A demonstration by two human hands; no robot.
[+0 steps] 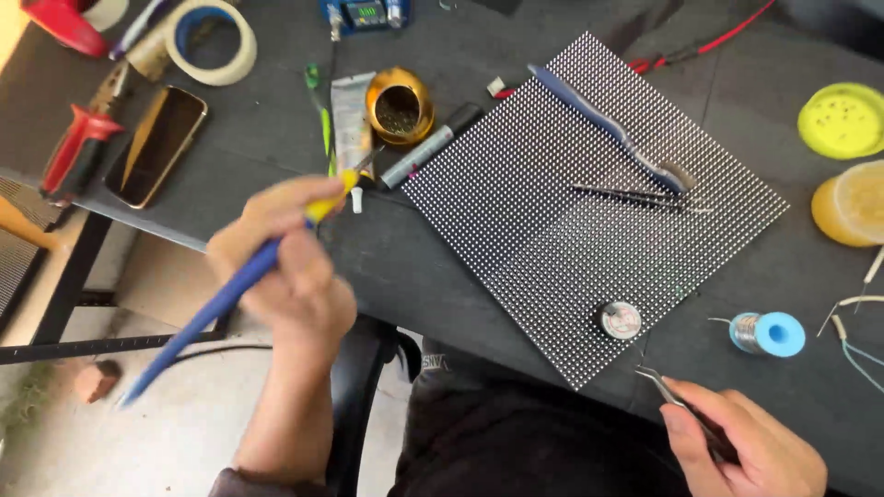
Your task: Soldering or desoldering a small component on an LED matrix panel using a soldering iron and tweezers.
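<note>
At centre left the left hand is curled around a blue-and-yellow soldering iron, its tip angled up toward the gold tin. At lower right the right hand pinches tweezers near the LED panel on the dark tabletop.

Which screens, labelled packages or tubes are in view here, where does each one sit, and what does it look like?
LED matrix panel: middle of the table, square, black with a white dot grid, unlit.
Small meter display: top edge, blue module, lit screen.
Smartphone: left side, lying flat, dark screen, gold rim.
Tube: beside the gold tin, grey with printed label.
Marker: right of the tube, black and silver.
</note>
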